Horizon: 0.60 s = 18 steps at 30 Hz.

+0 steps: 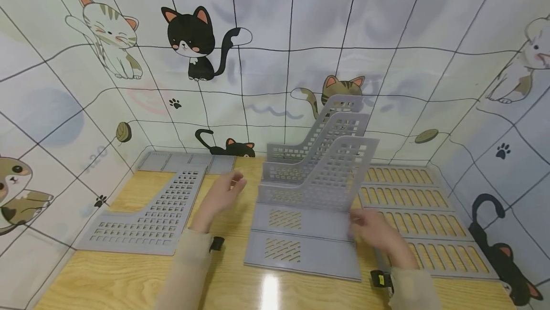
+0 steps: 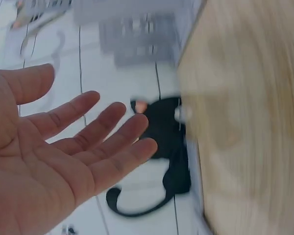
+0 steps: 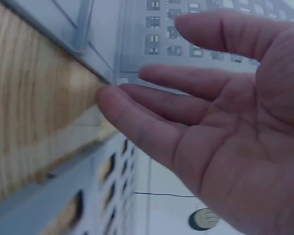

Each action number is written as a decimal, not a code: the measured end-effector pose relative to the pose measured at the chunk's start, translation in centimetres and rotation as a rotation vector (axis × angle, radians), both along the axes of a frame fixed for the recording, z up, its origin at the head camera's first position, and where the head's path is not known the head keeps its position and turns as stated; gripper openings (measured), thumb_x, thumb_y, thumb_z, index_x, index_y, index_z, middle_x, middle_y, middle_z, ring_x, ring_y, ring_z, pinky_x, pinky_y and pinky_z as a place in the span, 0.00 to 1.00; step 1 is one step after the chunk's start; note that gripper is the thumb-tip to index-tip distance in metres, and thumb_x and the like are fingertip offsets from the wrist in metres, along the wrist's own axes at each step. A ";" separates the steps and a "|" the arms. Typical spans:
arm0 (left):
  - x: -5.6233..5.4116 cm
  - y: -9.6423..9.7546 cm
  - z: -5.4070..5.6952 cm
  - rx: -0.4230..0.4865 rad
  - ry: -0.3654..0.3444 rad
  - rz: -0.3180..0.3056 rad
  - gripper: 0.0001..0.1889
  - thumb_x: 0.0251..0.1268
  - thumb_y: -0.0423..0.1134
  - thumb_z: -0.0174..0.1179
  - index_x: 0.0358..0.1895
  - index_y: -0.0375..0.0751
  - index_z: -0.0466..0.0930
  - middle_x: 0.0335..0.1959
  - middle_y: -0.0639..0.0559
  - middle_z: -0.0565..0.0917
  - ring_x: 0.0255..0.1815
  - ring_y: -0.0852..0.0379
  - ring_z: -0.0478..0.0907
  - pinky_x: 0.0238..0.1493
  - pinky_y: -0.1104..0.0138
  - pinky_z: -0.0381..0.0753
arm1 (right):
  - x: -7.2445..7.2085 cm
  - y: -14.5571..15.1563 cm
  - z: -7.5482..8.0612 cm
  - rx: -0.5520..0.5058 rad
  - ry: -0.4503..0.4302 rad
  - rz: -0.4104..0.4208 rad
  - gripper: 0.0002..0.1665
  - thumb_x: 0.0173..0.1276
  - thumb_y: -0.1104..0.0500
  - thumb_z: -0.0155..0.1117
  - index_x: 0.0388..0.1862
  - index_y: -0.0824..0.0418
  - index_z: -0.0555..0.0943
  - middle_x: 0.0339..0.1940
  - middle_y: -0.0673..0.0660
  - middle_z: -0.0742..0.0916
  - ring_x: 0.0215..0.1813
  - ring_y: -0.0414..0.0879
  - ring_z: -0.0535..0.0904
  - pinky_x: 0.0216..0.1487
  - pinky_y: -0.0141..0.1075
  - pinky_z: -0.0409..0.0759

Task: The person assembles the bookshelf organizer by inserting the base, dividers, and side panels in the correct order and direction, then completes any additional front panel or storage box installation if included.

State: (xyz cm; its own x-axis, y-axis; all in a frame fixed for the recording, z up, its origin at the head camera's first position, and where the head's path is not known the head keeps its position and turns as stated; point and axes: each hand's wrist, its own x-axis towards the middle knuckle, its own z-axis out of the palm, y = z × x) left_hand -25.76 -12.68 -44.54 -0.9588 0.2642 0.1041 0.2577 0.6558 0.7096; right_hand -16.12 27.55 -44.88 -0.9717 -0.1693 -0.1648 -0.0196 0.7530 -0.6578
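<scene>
A grey plastic file rack [image 1: 301,252] stands in the middle of the wooden table, with three perforated dividers upright in a row on its rear part. Its nearest divider [image 1: 326,171] has a low left end and a tall right end. Holding nothing, my left hand [image 1: 220,200] hovers left of the rack, its fingers spread and relaxed in the left wrist view. At the rack's right side is my right hand [image 1: 378,233], with loosely extended fingers [image 3: 137,117] whose tips are right at the base edge, near the nearest divider's foot.
A loose perforated divider [image 1: 150,217] lies flat at the left, overlapping a flat grey panel [image 1: 165,162] behind it. On the right lies a large slotted grey panel [image 1: 425,224]. A cat-patterned sheet [image 1: 266,52] encloses the table's back and sides.
</scene>
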 end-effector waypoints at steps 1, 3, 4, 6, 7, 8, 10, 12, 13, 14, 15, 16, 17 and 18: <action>0.2 -0.8 0.1 -0.012 0.002 0.017 0.22 0.82 0.43 0.52 0.65 0.28 0.74 0.61 0.31 0.80 0.61 0.33 0.79 0.61 0.43 0.78 | 0.2 -0.1 0.2 0.013 -0.009 0.019 0.30 0.72 0.63 0.63 0.67 0.80 0.72 0.61 0.77 0.81 0.59 0.70 0.80 0.57 0.60 0.81; 0.7 -2.6 -0.1 -0.031 0.013 0.044 0.23 0.82 0.41 0.53 0.66 0.25 0.73 0.62 0.28 0.78 0.61 0.30 0.77 0.61 0.41 0.77 | 0.6 -0.3 0.5 0.038 -0.025 0.055 0.33 0.70 0.62 0.66 0.68 0.79 0.72 0.62 0.77 0.81 0.61 0.71 0.79 0.58 0.61 0.79; 1.1 -3.6 -0.2 -0.043 0.014 0.058 0.23 0.81 0.40 0.53 0.66 0.24 0.72 0.62 0.26 0.77 0.62 0.29 0.76 0.61 0.40 0.77 | 0.8 -0.5 0.6 0.051 -0.030 0.068 0.34 0.69 0.61 0.68 0.68 0.78 0.72 0.63 0.77 0.80 0.62 0.72 0.78 0.60 0.62 0.78; 1.7 -5.7 -0.5 -0.070 0.011 0.083 0.23 0.81 0.39 0.53 0.67 0.22 0.70 0.63 0.24 0.76 0.63 0.27 0.75 0.61 0.39 0.76 | 1.1 -0.7 0.7 0.076 -0.026 0.098 0.36 0.66 0.60 0.71 0.69 0.77 0.72 0.66 0.77 0.78 0.66 0.74 0.75 0.65 0.64 0.74; 2.1 -6.8 -0.6 -0.088 -0.002 0.098 0.24 0.81 0.39 0.53 0.68 0.22 0.70 0.64 0.24 0.75 0.63 0.27 0.74 0.61 0.39 0.76 | 1.2 -0.8 0.8 0.088 -0.025 0.110 0.38 0.65 0.60 0.72 0.69 0.77 0.72 0.68 0.77 0.77 0.68 0.74 0.73 0.67 0.65 0.71; 2.4 -7.8 -0.7 -0.099 -0.013 0.109 0.24 0.81 0.39 0.53 0.68 0.22 0.69 0.65 0.24 0.74 0.63 0.26 0.74 0.61 0.38 0.76 | 1.3 -0.9 0.8 0.099 -0.019 0.122 0.39 0.64 0.60 0.73 0.69 0.77 0.72 0.69 0.77 0.76 0.69 0.75 0.71 0.68 0.66 0.69; 3.1 -9.9 -0.7 -0.140 -0.032 0.130 0.26 0.81 0.40 0.53 0.70 0.22 0.67 0.67 0.23 0.72 0.64 0.26 0.73 0.61 0.37 0.75 | 1.5 -1.2 0.8 0.116 -0.018 0.133 0.40 0.62 0.61 0.75 0.69 0.77 0.71 0.70 0.78 0.74 0.71 0.76 0.68 0.70 0.67 0.66; 3.6 -11.9 -0.6 -0.201 -0.045 0.154 0.28 0.81 0.42 0.54 0.71 0.23 0.67 0.68 0.22 0.69 0.64 0.24 0.73 0.60 0.36 0.75 | 1.5 -1.4 0.8 0.128 -0.020 0.136 0.42 0.60 0.61 0.76 0.69 0.78 0.71 0.71 0.80 0.72 0.72 0.77 0.66 0.70 0.67 0.65; 3.8 -12.8 -0.5 -0.228 -0.054 0.164 0.29 0.81 0.43 0.54 0.71 0.23 0.66 0.68 0.20 0.67 0.63 0.24 0.72 0.59 0.35 0.74 | 1.5 -1.5 0.7 0.132 -0.020 0.135 0.42 0.60 0.62 0.76 0.69 0.79 0.71 0.71 0.81 0.71 0.72 0.78 0.65 0.70 0.67 0.65; 4.0 -13.6 -0.4 -0.258 -0.058 0.171 0.30 0.80 0.44 0.56 0.71 0.23 0.65 0.68 0.19 0.66 0.63 0.23 0.72 0.59 0.33 0.74 | 1.5 -1.6 0.7 0.138 -0.022 0.134 0.43 0.59 0.62 0.77 0.69 0.79 0.71 0.71 0.82 0.70 0.72 0.78 0.64 0.70 0.68 0.65; 4.2 -14.5 -0.3 -0.287 -0.059 0.178 0.32 0.79 0.46 0.57 0.72 0.22 0.65 0.68 0.18 0.65 0.63 0.22 0.71 0.59 0.32 0.73 | 1.5 -1.7 0.6 0.142 -0.025 0.127 0.43 0.59 0.62 0.77 0.69 0.79 0.71 0.71 0.82 0.69 0.72 0.79 0.64 0.70 0.68 0.64; 4.3 -15.2 -0.2 -0.315 -0.065 0.186 0.33 0.77 0.46 0.59 0.72 0.22 0.65 0.68 0.17 0.65 0.62 0.21 0.71 0.58 0.32 0.73 | 1.5 -1.8 0.5 0.149 -0.027 0.124 0.43 0.58 0.62 0.77 0.68 0.79 0.71 0.71 0.83 0.69 0.72 0.79 0.64 0.70 0.68 0.64; 4.5 -15.9 -0.2 -0.333 -0.084 0.191 0.35 0.76 0.48 0.60 0.72 0.22 0.64 0.68 0.16 0.63 0.63 0.20 0.69 0.59 0.31 0.72 | 1.5 -1.9 0.4 0.150 -0.029 0.119 0.42 0.58 0.62 0.77 0.68 0.79 0.71 0.72 0.83 0.68 0.72 0.79 0.63 0.70 0.68 0.64; 4.6 -16.6 -0.2 -0.354 -0.106 0.196 0.38 0.75 0.49 0.61 0.73 0.22 0.62 0.68 0.15 0.62 0.64 0.19 0.68 0.59 0.30 0.71 | 1.5 -2.0 0.3 0.156 -0.029 0.117 0.42 0.58 0.61 0.77 0.68 0.79 0.72 0.72 0.83 0.68 0.72 0.80 0.63 0.70 0.68 0.64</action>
State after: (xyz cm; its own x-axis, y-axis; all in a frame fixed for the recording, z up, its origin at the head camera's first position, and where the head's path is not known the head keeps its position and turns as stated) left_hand -21.19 -29.28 -44.77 -0.9951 0.0770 -0.0621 0.0412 0.8935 0.4472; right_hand -14.57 25.54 -44.57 -0.9412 -0.2511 -0.2258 -0.0956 0.8394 -0.5350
